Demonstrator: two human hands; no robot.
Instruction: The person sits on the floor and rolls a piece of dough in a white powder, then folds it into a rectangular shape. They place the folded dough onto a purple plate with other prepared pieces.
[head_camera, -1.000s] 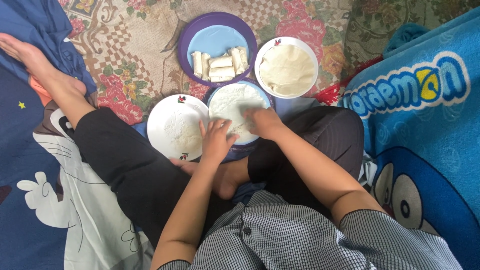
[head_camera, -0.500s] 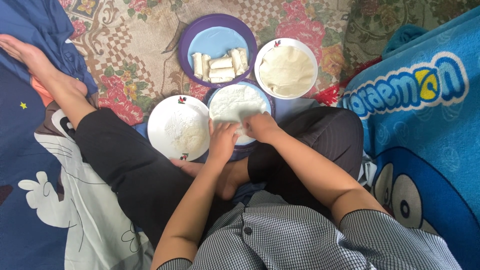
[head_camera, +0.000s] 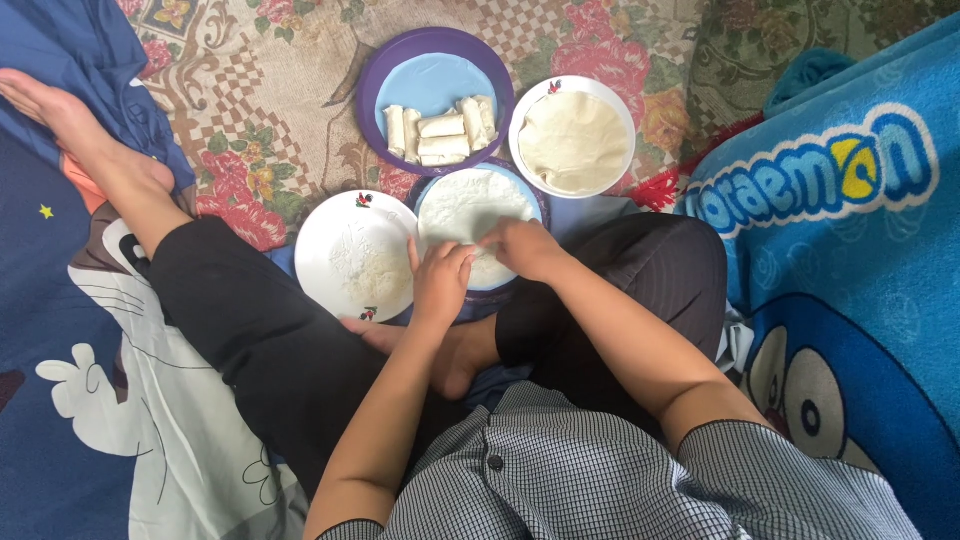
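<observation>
The thin white wrapper (head_camera: 470, 215) lay flat on the blue plate (head_camera: 535, 205) just in front of my crossed legs, round and pale with a floury, matte look. Its near edge was folded into a low band whose long axis ran left to right across the plate. My left hand (head_camera: 440, 280) pressed on the near left part of that fold with the fingers curled down onto it, and my right hand (head_camera: 520, 250) pinched the near right part between thumb and fingertips; both were closed lightly on the wrapper. Just left, touching the blue plate, sat a white plate of flour (head_camera: 355, 255). Farther off, a purple plate (head_camera: 375, 75) held finished rolls (head_camera: 440, 128), some lying crosswise, some pointing away. To its right a white plate of stacked wrappers (head_camera: 575, 137) rested on the floral rug (head_camera: 270, 90).
</observation>
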